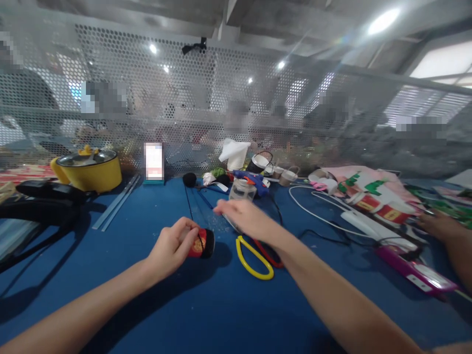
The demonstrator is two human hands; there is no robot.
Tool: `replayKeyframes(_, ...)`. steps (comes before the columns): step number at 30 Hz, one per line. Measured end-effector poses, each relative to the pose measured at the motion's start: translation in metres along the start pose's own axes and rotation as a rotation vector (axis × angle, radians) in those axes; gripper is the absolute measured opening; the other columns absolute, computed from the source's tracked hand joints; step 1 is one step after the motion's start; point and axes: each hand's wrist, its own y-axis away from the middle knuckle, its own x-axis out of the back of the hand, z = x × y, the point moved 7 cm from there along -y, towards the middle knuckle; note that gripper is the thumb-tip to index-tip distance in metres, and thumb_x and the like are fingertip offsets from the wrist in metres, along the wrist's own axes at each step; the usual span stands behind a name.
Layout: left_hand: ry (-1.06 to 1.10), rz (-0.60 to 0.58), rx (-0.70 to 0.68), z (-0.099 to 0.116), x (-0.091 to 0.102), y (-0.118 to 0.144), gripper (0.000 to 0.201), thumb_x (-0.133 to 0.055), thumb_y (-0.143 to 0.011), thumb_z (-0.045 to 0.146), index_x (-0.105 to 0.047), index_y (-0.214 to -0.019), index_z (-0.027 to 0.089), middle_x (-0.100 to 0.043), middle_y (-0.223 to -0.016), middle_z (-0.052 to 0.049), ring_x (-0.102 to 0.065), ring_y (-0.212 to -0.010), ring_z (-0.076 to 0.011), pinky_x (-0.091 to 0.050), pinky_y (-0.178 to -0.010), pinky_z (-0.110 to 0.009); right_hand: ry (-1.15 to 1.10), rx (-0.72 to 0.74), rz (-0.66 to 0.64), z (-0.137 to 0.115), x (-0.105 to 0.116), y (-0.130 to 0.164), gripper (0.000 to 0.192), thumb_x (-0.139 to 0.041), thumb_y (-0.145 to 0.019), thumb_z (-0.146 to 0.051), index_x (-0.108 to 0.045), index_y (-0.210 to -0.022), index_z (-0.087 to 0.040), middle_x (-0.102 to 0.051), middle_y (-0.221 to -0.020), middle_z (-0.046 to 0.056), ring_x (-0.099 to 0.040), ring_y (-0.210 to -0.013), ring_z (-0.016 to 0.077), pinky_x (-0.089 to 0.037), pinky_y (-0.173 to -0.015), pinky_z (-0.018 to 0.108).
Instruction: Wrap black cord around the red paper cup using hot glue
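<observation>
My left hand (173, 246) grips a small red and black round object (202, 243) just above the blue table (206, 305). My right hand (246, 219) reaches forward over the table, blurred, fingers spread, above the blades of yellow- and red-handled scissors (256, 255); whether it touches them I cannot tell. A small clear container (241, 189) and a blue glue gun (254, 179) lie just beyond the right hand.
A yellow pot with a lid (90, 169) stands at the back left, beside black gear (40, 201). White cables and a power strip (365, 223), a purple case (416, 270) and paper crafts (372, 194) sit at the right. Another person's hand (440, 226) rests at the right edge. A perforated metal screen (236, 98) backs the table.
</observation>
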Motion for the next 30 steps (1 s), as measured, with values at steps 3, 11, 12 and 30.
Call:
replayKeyframes(3, -0.017, -0.053, -0.084, 0.008, -0.007, 0.004, 0.015, -0.035, -0.080, 0.025, -0.047, -0.081, 0.016, -0.044, -0.049, 0.007, -0.038, -0.043, -0.0064, -0.031, -0.046, -0.018, -0.242, -0.055, -0.324, -0.003, -0.056, 0.000, 0.047, -0.031, -0.080, -0.049, -0.062, -0.070, -0.015, -0.063, -0.071, 0.005, -0.056, -0.075, 0.0169, -0.040, -0.066, 0.027)
replayKeyframes(11, 0.107, -0.072, 0.013, 0.005, -0.011, 0.003, 0.016, -0.038, -0.079, 0.028, -0.049, -0.084, 0.016, -0.051, -0.057, 0.003, -0.043, -0.048, -0.0073, -0.034, -0.048, -0.019, -0.591, -0.125, -0.095, 0.007, -0.044, -0.002, 0.017, -0.056, -0.069, -0.031, -0.058, -0.066, -0.014, -0.058, -0.067, 0.000, -0.049, -0.061, 0.0088, -0.038, -0.064, 0.024)
replayKeyframes(12, 0.160, -0.046, 0.064, 0.002, -0.009, 0.001, 0.018, -0.039, -0.078, 0.029, -0.049, -0.086, 0.016, -0.053, -0.060, 0.002, -0.044, -0.050, -0.0078, -0.035, -0.048, -0.019, -0.608, -0.118, -0.062, 0.007, -0.039, -0.002, 0.017, -0.056, -0.069, -0.031, -0.057, -0.065, -0.014, -0.058, -0.065, 0.000, -0.048, -0.059, 0.0080, -0.037, -0.062, 0.023)
replayKeyframes(30, 0.375, -0.037, 0.254, -0.007, -0.014, 0.001, 0.017, -0.049, -0.072, 0.032, -0.049, -0.078, 0.016, -0.048, -0.056, 0.004, -0.038, -0.044, -0.0054, -0.029, -0.041, -0.016, -0.269, 0.013, 0.134, 0.012, -0.018, -0.005, 0.020, -0.047, -0.076, -0.029, -0.052, -0.064, -0.014, -0.056, -0.061, 0.001, -0.051, -0.057, 0.0101, -0.039, -0.057, 0.023)
